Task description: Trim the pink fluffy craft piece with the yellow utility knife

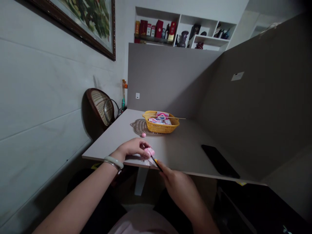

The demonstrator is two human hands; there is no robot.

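Near the front edge of the table, my left hand (136, 148) has its fingers closed around a small pink lump (150, 151), whose material I cannot make out. My right hand (175, 179) grips a slim black-and-yellow utility knife (156, 161). The knife's tip meets the near side of the pink lump. Under the lump lies something pale and thin (147, 161), partly hidden. A small pink ball (143, 135) rests on the table beyond my left hand.
A yellow plastic basket (161, 130) holds pink and white packets, with a thin stick (180, 118) across its rim. To the right lies a flat black object (219, 161). Grey partitions (168, 74) bound the table (109, 139) behind and right; a woven-backed chair (98, 104) stands left.
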